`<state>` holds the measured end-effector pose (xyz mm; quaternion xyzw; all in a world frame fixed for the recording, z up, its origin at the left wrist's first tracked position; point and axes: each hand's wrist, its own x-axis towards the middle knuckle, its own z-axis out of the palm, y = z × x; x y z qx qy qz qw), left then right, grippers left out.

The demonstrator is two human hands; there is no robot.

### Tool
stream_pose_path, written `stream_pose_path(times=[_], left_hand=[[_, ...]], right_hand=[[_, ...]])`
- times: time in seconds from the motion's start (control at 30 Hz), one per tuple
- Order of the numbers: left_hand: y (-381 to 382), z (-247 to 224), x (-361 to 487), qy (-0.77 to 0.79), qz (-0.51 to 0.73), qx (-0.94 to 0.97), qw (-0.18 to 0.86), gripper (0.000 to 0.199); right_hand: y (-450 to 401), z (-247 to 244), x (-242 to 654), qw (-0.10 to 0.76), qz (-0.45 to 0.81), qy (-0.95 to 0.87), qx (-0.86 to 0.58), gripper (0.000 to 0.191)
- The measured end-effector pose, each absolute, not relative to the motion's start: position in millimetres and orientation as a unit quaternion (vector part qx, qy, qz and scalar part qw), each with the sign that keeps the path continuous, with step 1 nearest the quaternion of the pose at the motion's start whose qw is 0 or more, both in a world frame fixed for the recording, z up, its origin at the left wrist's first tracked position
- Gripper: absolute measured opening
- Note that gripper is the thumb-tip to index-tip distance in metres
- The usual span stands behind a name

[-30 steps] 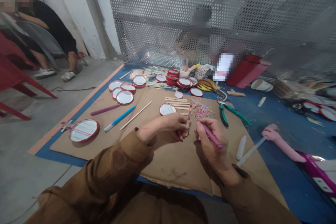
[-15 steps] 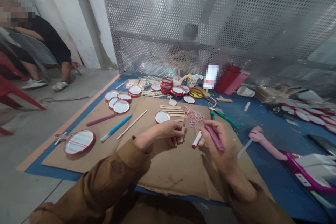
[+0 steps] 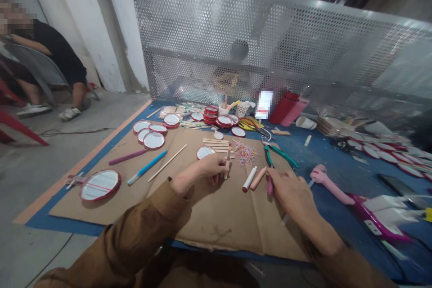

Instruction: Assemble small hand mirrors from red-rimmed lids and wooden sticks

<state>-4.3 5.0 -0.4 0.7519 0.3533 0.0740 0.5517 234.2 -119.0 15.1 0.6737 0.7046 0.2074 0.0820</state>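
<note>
My left hand [image 3: 216,167] is closed, pinching a wooden craft stick [image 3: 227,168] upright over the cardboard [image 3: 216,216]. My right hand [image 3: 290,189] is closed on a purple marker [image 3: 270,185], held low with its end pointing down at the cardboard. Just left of that marker lie a white marker with a dark red end [image 3: 249,179] and a peach marker [image 3: 258,178]. Beyond the hands are a heap of small coloured bands [image 3: 245,153], a row of craft sticks [image 3: 216,142] and a round, red-rimmed white disc [image 3: 205,152].
On the left lie a disc with a stick handle [image 3: 100,186], a blue marker pen [image 3: 147,168], a purple pen [image 3: 127,157] and a thin stick [image 3: 167,163]. Green-handled pliers [image 3: 281,155], a pink glue gun [image 3: 334,184] and a power strip [image 3: 381,222] are at right. A perforated metal panel [image 3: 202,22] stands behind.
My right hand has lowered and turned palm down, bringing the purple marker beside the others. The peach marker now shows plainly. My left hand still holds the stick; the view has shifted slightly.
</note>
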Motion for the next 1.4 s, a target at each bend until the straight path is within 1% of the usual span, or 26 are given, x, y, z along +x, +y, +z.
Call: stream_pose_path(times=[0.2,0.27,0.4,0.57,0.67,0.77,0.8,0.9,1.03,1.23,1.4], left_hand=[[9,4,-11,0.403,0.096,0.765,0.493,0.015],[11,4,-14,0.421,0.106,0.768,0.471,0.014],[15,3,-17,0.438,0.118,0.771,0.447,0.016],[14,3,-15,0.427,0.109,0.759,0.479,0.019],[11,2,-12,0.415,0.099,0.751,0.504,0.019],[7,1,-10,0.404,0.099,0.749,0.515,0.020],[6,1,-9,0.400,0.099,0.749,0.518,0.020],[3,0,-7,0.388,0.107,0.745,0.531,0.019],[2,1,-1,0.396,0.150,0.737,0.527,0.021],[3,9,2,0.449,0.246,0.720,0.468,0.019],[4,14,-1,0.469,0.294,0.710,0.435,0.016]], right_hand=[[-111,10,231,0.106,0.219,0.710,0.661,0.022],[-109,9,232,0.107,0.222,0.712,0.657,0.027],[-109,3,236,0.096,0.238,0.725,0.640,0.042],[-111,-1,244,0.077,0.253,0.732,0.628,0.044],[-110,6,244,0.064,0.243,0.737,0.628,0.038],[-104,19,235,0.026,0.204,0.742,0.638,0.020],[-101,23,230,0.006,0.183,0.747,0.639,0.017],[-89,29,209,-0.044,0.128,0.777,0.615,0.017],[-70,20,182,-0.079,0.091,0.796,0.594,0.019],[-46,5,162,-0.086,0.066,0.796,0.596,0.016],[-43,4,151,-0.080,0.056,0.791,0.604,0.017]])
